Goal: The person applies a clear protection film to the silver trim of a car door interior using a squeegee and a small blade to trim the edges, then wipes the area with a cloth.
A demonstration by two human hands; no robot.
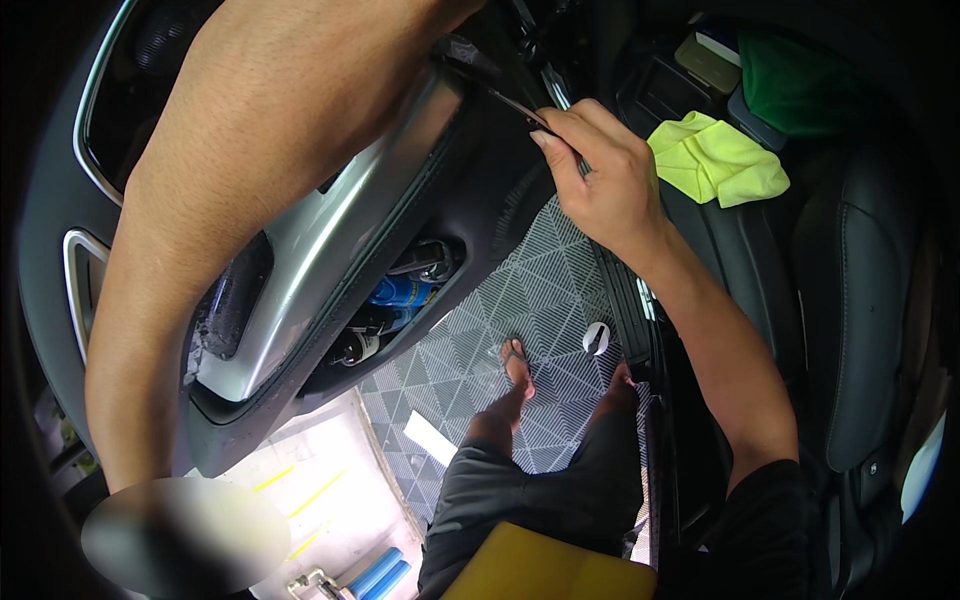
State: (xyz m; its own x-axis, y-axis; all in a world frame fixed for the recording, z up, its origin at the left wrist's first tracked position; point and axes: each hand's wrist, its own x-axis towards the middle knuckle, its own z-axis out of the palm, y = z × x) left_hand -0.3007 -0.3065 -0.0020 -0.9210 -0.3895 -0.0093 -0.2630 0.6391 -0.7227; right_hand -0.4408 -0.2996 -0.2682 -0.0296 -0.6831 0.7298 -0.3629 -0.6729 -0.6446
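Observation:
Pinched between the thumb and index finger of my right hand [607,172] is the edge of a thin, dark, glossy strip [521,109]. The strip runs up and left past the end of the car door's silver trim [330,240]; its far end is lost in shadow. My left forearm [277,97] crosses above the open door panel, bent at the elbow, and leaves through the top edge. My left hand is out of view. Water drops or wet marks show on the door panel near the handle recess [236,300].
The door pocket holds several bottles, one blue [405,291]. On the black seat [862,322] lie a yellow-green cloth [716,161], a green cloth [795,82] and boxes [705,64]. A white round object [596,339] and white strip [430,436] lie on grey floor tiles [555,285].

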